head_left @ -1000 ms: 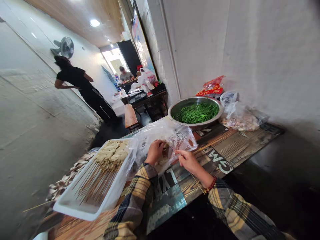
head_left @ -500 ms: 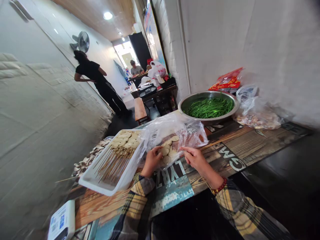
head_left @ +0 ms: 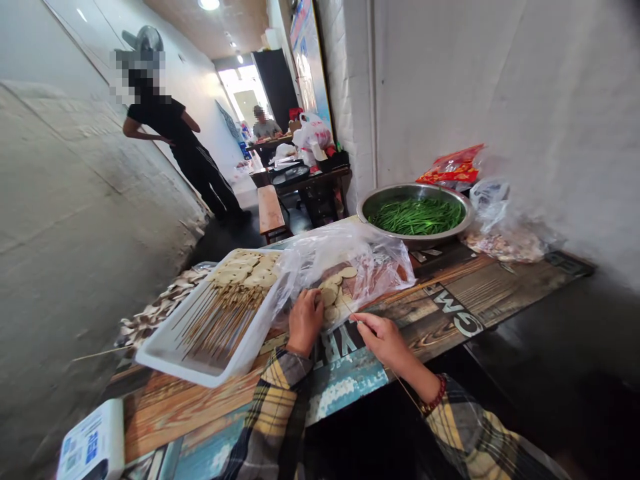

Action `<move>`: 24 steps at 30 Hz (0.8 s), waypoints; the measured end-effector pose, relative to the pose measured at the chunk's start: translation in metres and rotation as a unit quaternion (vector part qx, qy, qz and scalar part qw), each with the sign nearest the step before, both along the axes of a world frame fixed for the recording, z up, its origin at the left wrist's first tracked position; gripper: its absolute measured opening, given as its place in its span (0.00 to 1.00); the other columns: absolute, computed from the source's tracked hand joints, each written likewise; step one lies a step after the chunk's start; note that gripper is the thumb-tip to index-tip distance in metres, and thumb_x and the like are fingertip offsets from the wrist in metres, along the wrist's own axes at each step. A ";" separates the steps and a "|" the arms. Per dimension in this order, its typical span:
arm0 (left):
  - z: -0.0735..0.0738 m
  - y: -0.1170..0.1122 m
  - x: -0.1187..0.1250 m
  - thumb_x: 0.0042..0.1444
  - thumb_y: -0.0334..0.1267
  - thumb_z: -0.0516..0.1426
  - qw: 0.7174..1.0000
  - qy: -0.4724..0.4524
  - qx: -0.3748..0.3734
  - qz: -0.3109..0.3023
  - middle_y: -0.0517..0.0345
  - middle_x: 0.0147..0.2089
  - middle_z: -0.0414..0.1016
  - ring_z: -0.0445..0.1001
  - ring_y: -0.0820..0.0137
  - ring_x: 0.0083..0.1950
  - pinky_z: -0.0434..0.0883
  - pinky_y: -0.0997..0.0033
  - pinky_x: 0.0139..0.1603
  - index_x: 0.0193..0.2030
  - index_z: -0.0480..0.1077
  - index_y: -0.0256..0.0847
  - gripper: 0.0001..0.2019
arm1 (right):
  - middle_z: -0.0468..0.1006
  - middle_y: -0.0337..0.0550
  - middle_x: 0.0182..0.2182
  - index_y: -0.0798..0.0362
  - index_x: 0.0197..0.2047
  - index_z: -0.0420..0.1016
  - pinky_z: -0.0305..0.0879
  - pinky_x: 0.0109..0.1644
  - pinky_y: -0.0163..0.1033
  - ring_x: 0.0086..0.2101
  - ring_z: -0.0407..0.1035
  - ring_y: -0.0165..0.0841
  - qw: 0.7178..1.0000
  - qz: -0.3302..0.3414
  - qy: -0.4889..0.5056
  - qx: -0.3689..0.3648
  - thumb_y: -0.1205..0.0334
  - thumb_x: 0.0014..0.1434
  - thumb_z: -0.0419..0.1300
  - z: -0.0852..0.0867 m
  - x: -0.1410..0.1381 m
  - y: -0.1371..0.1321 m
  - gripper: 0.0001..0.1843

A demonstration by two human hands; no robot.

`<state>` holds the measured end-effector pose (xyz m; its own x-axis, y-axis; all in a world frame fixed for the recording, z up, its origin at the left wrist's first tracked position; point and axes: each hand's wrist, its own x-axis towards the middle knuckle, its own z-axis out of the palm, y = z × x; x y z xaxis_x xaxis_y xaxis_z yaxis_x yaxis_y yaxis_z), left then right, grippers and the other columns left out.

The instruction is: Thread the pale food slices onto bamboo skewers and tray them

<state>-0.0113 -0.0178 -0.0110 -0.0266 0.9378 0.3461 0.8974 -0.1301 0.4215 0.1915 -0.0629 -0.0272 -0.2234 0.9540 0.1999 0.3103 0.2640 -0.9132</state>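
"What are the hands doing?"

"The left hand (head_left: 306, 322) curls its fingers at the near edge of the loose slices (head_left: 330, 295); I can't tell whether it has hold of one. The right hand (head_left: 384, 339) pinches a thin stick (head_left: 411, 400) that runs back beneath the wrist."

"Where exactly are those slices?"

"Just beyond the hands, at the clear bag (head_left: 373, 270) on the table (head_left: 185, 413). Whether they lie in it or on it, I can't make out."

"And how much is done?"

"A good deal, I'd judge. The white tray (head_left: 207, 380), left of the bag, holds rows of slices already on sticks."

"What's left?"

"Several slices, overlapping and off any stick. The bag's folds may hide more; I can't tell. Greens (head_left: 417, 217) lie loose in the metal bowl (head_left: 367, 230), too."
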 end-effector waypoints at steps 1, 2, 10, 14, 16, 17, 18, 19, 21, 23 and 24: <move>0.001 -0.001 0.000 0.56 0.32 0.53 1.000 0.004 -0.001 0.003 0.51 0.43 0.73 0.72 0.63 0.43 0.67 0.66 0.43 0.44 0.72 0.41 0.11 | 0.76 0.39 0.20 0.54 0.48 0.79 0.65 0.30 0.35 0.24 0.71 0.34 1.000 -0.004 -0.001 -0.001 0.60 0.61 0.51 0.000 0.000 0.000 0.19; 0.001 -0.002 0.000 0.56 0.33 0.53 1.000 0.002 0.001 0.005 0.52 0.41 0.73 0.72 0.63 0.42 0.66 0.67 0.42 0.42 0.72 0.42 0.10 | 0.75 0.39 0.19 0.55 0.49 0.79 0.65 0.29 0.35 0.25 0.72 0.35 1.000 -0.008 -0.002 -0.002 0.60 0.61 0.51 0.000 0.000 0.000 0.19; 0.004 0.004 -0.007 0.48 0.35 0.58 0.970 -0.239 0.052 0.008 0.59 0.30 0.70 0.69 0.69 0.35 0.66 0.70 0.38 0.28 0.69 0.40 0.02 | 0.75 0.39 0.19 0.57 0.47 0.79 0.65 0.28 0.35 0.23 0.70 0.33 1.000 -0.015 0.003 0.008 0.61 0.60 0.52 0.002 0.001 -0.002 0.18; 0.014 0.000 0.002 0.48 0.42 0.60 0.875 -0.479 -0.039 -0.047 0.62 0.28 0.69 0.68 0.74 0.28 0.67 0.73 0.32 0.30 0.66 0.39 0.10 | 0.71 0.36 0.17 0.58 0.46 0.79 0.62 0.26 0.34 0.19 0.65 0.30 0.999 -0.016 0.036 -0.002 0.60 0.60 0.52 0.001 0.001 -0.004 0.18; 0.019 -0.004 0.009 0.47 0.44 0.62 0.822 -0.560 -0.081 -0.069 0.64 0.26 0.68 0.68 0.75 0.26 0.67 0.74 0.29 0.31 0.65 0.39 0.13 | 0.69 0.35 0.16 0.58 0.47 0.79 0.62 0.25 0.34 0.18 0.64 0.29 0.998 -0.014 0.055 -0.014 0.60 0.60 0.52 0.000 0.000 -0.007 0.19; 0.020 -0.005 0.012 0.45 0.44 0.63 0.801 -0.586 -0.097 -0.075 0.64 0.26 0.69 0.68 0.75 0.26 0.68 0.74 0.28 0.32 0.66 0.38 0.14 | 0.68 0.34 0.16 0.58 0.48 0.78 0.62 0.24 0.34 0.17 0.63 0.29 0.998 -0.011 0.061 -0.020 0.60 0.60 0.51 0.000 -0.001 -0.009 0.19; 0.022 -0.007 0.014 0.44 0.44 0.64 0.783 -0.607 -0.111 -0.079 0.63 0.28 0.71 0.70 0.75 0.27 0.68 0.74 0.28 0.34 0.67 0.38 0.15 | 0.68 0.34 0.15 0.58 0.49 0.78 0.62 0.24 0.34 0.17 0.63 0.29 0.998 -0.007 0.064 -0.025 0.60 0.61 0.51 0.000 -0.002 -0.011 0.20; 0.022 -0.008 0.016 0.44 0.43 0.65 0.767 -0.625 -0.122 -0.081 0.61 0.30 0.73 0.71 0.74 0.29 0.69 0.74 0.29 0.37 0.68 0.37 0.17 | 0.69 0.34 0.15 0.57 0.50 0.77 0.63 0.24 0.34 0.17 0.64 0.29 0.998 -0.003 0.063 -0.026 0.61 0.61 0.51 0.000 -0.004 -0.014 0.20; 0.021 -0.009 0.018 0.42 0.41 0.66 0.738 -0.654 -0.144 -0.083 0.57 0.34 0.76 0.73 0.73 0.31 0.71 0.74 0.31 0.42 0.71 0.37 0.20 | 0.71 0.36 0.17 0.55 0.51 0.77 0.65 0.26 0.34 0.18 0.66 0.30 0.998 0.005 0.057 -0.016 0.62 0.61 0.51 0.001 -0.006 -0.018 0.20; 0.019 -0.010 0.018 0.42 0.40 0.67 0.714 -0.677 -0.159 -0.083 0.55 0.36 0.77 0.74 0.73 0.33 0.72 0.74 0.33 0.42 0.72 0.36 0.20 | 0.75 0.38 0.19 0.54 0.52 0.77 0.67 0.27 0.34 0.22 0.70 0.32 0.999 0.007 0.045 0.005 0.62 0.61 0.51 0.003 -0.007 -0.022 0.20; 0.018 -0.011 0.018 0.42 0.40 0.68 0.704 -0.686 -0.163 -0.082 0.55 0.36 0.77 0.74 0.72 0.34 0.72 0.74 0.34 0.40 0.72 0.35 0.19 | 0.76 0.39 0.21 0.54 0.51 0.78 0.68 0.28 0.35 0.23 0.72 0.33 0.999 0.005 0.039 0.016 0.62 0.61 0.51 0.004 -0.007 -0.023 0.20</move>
